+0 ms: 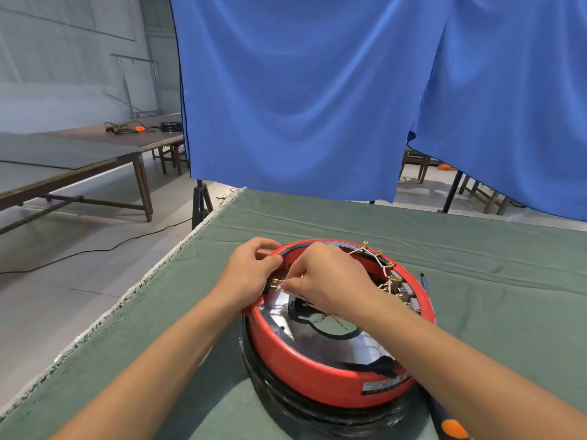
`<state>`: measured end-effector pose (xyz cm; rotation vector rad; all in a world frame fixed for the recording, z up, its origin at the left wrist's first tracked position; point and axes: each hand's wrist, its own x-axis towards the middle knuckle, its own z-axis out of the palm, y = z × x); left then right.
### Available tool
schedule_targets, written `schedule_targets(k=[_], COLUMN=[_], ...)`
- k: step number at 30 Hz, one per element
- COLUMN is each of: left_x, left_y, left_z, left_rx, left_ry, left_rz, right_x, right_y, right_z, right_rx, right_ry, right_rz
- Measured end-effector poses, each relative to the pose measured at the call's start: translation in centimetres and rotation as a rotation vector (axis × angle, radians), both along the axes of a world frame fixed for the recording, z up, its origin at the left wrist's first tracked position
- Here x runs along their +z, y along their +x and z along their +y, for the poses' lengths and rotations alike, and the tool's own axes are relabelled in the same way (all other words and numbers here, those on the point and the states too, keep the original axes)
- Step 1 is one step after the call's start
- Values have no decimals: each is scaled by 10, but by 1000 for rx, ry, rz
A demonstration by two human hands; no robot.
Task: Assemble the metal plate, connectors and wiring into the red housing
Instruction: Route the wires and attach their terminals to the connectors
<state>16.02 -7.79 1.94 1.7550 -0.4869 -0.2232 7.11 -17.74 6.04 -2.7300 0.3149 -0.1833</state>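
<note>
Both hands at the left rim of the red housing, working a brass connector.

The red housing [317, 373] sits on a black round base [317, 417] on the green-covered desk [476, 249]. The left hand [251, 274] grips the housing's upper-left rim, fingers curled over the edge and thumb on the outer wall. The right hand [324, 277] reaches inside from the right and pinches a small brass connector [277, 282] at the left inner wall, just beside the left hand. Within the housing lies the shiny metal plate [286, 325] with a round centre opening; black wiring [317, 328] curves across it. White wires with further brass terminals [386, 265] run along the far right inner wall. A screwdriver [451, 427] with an orange-tipped handle lies on the desk, right of the housing.
</note>
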Motion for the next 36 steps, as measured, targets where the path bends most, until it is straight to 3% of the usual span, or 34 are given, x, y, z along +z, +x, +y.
schedule_targets(k=[10, 20, 27, 36], left_x=[-4, -3, -3, -2], left_y=[0, -1, 0, 0], left_z=[-2, -3, -2, 3], left_rx=[55, 33, -22, -111], left_ry=[-36, -34, -43, -31], left_rz=[-7, -10, -27, -96], right_x=[-4, -6, -19, -20], right_y=[6, -2, 5, 8], right_z=[1, 8, 3, -4], right_rx=[-300, -358, -328, -295], right_ry=[652, 997, 973, 1107], right_rz=[176, 253, 306, 308])
